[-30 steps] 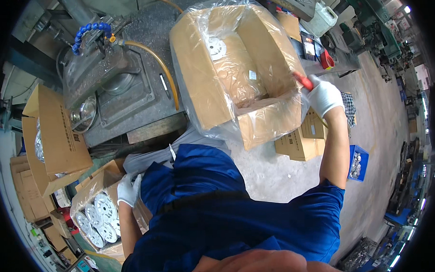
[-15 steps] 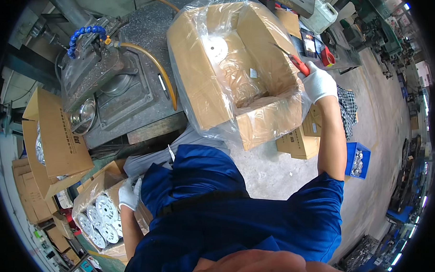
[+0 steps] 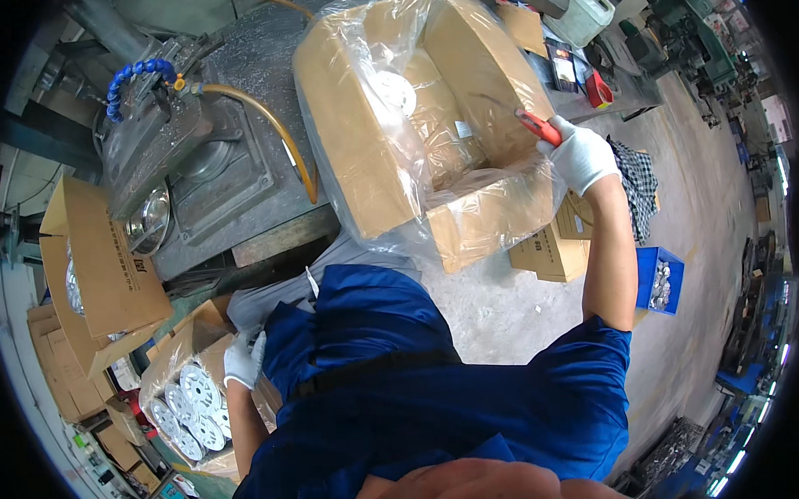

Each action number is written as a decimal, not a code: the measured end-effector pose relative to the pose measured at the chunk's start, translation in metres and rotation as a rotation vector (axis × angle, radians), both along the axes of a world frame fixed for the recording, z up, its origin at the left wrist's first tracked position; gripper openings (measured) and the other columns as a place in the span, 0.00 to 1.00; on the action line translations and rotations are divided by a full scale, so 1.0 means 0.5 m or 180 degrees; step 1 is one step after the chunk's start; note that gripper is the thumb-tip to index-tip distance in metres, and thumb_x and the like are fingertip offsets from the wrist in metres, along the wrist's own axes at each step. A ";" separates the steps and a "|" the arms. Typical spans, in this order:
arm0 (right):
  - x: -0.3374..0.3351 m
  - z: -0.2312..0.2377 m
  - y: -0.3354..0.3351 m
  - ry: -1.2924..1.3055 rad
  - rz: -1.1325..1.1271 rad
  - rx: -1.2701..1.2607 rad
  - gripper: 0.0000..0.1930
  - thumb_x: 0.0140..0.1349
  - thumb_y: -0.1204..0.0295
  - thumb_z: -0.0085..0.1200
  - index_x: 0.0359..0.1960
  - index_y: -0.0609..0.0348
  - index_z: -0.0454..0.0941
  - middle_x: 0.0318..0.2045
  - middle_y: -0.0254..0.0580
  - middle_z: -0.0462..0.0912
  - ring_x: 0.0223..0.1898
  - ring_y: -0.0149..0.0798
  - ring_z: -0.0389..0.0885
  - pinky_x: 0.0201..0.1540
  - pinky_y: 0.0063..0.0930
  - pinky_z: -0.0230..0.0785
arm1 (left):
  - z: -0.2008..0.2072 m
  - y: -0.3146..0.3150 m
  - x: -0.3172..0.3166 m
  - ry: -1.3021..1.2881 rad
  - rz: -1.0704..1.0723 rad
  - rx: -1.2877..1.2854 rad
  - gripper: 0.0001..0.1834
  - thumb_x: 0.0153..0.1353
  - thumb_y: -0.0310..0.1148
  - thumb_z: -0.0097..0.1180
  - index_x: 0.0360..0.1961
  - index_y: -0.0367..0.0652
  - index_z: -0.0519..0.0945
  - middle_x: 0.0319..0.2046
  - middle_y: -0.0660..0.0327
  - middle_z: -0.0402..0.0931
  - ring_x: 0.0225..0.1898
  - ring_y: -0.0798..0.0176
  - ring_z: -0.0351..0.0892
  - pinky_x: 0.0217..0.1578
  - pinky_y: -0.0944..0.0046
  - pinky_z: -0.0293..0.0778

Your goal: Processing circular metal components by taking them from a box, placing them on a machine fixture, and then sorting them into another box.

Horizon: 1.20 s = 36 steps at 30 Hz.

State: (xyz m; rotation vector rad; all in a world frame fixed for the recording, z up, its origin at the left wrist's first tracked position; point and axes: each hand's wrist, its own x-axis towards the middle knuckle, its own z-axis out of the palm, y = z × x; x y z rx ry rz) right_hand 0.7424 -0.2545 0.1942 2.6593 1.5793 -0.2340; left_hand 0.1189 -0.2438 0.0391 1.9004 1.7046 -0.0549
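Observation:
In my right hand (image 3: 583, 160), white-gloved and closed, is a red-handled tool (image 3: 538, 127). Its thin dark shaft is blurred, pointing left over a large cardboard box (image 3: 361, 154). Clear plastic lines that box and hangs over its sides. Inside lies a round white disc (image 3: 395, 93) with a hole at its centre, near the left wall. My left hand (image 3: 244, 359), also gloved, hangs low beside my thigh with its fingers partly apart; nothing shows in it. It is nearest to a plastic-lined carton of white perforated discs (image 3: 199, 388).
At the left stands a machine (image 3: 172, 161) with a blue segmented hose (image 3: 138, 76) and a tan hose (image 3: 281, 122). Another open carton (image 3: 109, 260) is left of it. A red tape roll (image 3: 598, 90) lies right of the box. A blue bin (image 3: 660, 280) holds metal parts.
My right hand has turned slightly, and the tool has swung with it, its shaft now lower and further left. The left hand has barely shifted. The whole view has moved a little.

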 end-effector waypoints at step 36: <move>0.659 -0.009 0.578 0.0074 -0.1467 0.1707 0.36 0.58 0.40 0.53 0.57 0.57 0.79 0.55 0.53 0.82 0.57 0.52 0.79 0.60 0.40 0.69 | 0.022 -0.030 -0.005 0.0912 0.0414 -0.0651 0.18 0.65 0.43 0.57 0.50 0.44 0.84 0.36 0.44 0.84 0.41 0.44 0.85 0.42 0.53 0.79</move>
